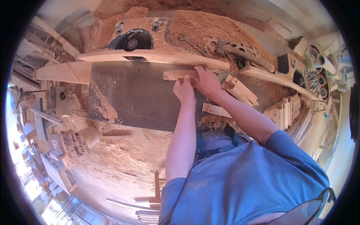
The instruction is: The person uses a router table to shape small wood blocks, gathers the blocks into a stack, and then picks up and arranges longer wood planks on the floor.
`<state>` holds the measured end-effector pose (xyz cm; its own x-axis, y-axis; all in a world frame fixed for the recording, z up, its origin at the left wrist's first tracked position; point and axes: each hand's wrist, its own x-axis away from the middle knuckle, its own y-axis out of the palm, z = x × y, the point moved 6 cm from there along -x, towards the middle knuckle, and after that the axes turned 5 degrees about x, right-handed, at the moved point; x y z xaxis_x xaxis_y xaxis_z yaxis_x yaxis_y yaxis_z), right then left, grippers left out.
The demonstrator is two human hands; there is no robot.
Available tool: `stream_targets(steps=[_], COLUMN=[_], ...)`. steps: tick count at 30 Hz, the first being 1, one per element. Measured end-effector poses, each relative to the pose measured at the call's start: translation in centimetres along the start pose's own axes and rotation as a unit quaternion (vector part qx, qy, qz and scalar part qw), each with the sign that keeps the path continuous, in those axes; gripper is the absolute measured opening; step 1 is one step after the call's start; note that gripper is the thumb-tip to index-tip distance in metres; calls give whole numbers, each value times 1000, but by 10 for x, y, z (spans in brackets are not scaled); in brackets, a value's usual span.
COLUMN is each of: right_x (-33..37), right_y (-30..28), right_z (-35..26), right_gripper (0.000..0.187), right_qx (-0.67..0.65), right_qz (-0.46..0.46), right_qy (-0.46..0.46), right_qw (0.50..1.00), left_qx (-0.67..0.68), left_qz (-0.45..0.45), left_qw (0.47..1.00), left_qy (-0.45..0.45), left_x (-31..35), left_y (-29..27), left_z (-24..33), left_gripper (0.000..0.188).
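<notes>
A short pale wooden piece (175,74) with a stepped, narrower left end lies along the wooden fence board (157,58), on the dark metal machine table (127,90). My left hand (184,90) grips it at its near edge, thumb forward and fingers partly hidden. My right hand (207,83) is closed over its right end, with the fingertips close to the fence. The two hands are side by side. Left of them, a dark cutter opening (135,58) shows in the fence, before a black round housing (132,42).
Several cut wooden pieces (240,91) lie right of my hands, with a single piece (216,110) nearer me. Another wood stack (288,110) stands farther right. Sawdust (202,26) is heaped behind the fence, where a rusty metal bar (249,56) lies. Sawdust covers the floor (127,153).
</notes>
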<state>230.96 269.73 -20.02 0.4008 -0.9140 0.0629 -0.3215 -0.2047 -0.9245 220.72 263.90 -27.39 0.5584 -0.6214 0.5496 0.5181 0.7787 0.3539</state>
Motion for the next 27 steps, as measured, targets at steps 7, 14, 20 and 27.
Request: stream_targets(steps=[7,14,20,27], right_x=[8,11,-7,-23], right_y=[28,43,51,44], right_z=[22,28,-4,-49], right_gripper=[46,50,62,75], right_qx=[-481,-516,-548,-611], right_qz=[-49,-58,-135,-188], right_qy=[128,189,120,78], right_qw=[866,833,816,765], left_qx=[-220,-306,-254,-191], left_qz=[118,201,173,193], left_qw=[957,915,937,948], left_qy=[148,167,170,167], left_x=[-36,-31,-64,-90], left_y=[7,15,-8,-30], left_z=[8,19,41,64], left_gripper=[21,25,26,27])
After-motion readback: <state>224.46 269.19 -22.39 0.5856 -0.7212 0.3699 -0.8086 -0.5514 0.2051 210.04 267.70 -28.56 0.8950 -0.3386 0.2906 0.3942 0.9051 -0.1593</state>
